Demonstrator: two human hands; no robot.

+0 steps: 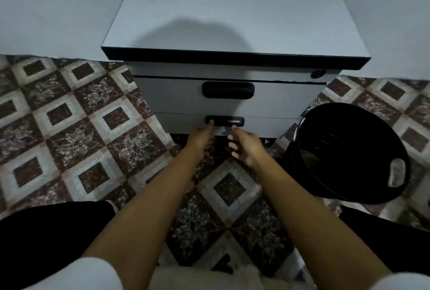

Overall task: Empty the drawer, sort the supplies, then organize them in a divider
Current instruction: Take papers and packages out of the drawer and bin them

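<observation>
A grey drawer cabinet (232,22) stands on the tiled floor against the wall. Its drawers are closed. The middle drawer (279,101) has a black recessed handle, and so does the bottom drawer (263,124), whose handle (225,121) is lower down. My left hand (201,137) reaches forward, its fingertips touching the left end of the bottom handle. My right hand (244,144) hovers just below the handle's right end, fingers loosely spread and holding nothing. No supplies or divider show.
A black round bin (349,152) with a cut-out grip stands on the floor right of the cabinet, close to my right forearm. A keyhole (317,73) sits at the cabinet's top right. Patterned floor tiles (69,115) spread left and below. My knees fill the lower corners.
</observation>
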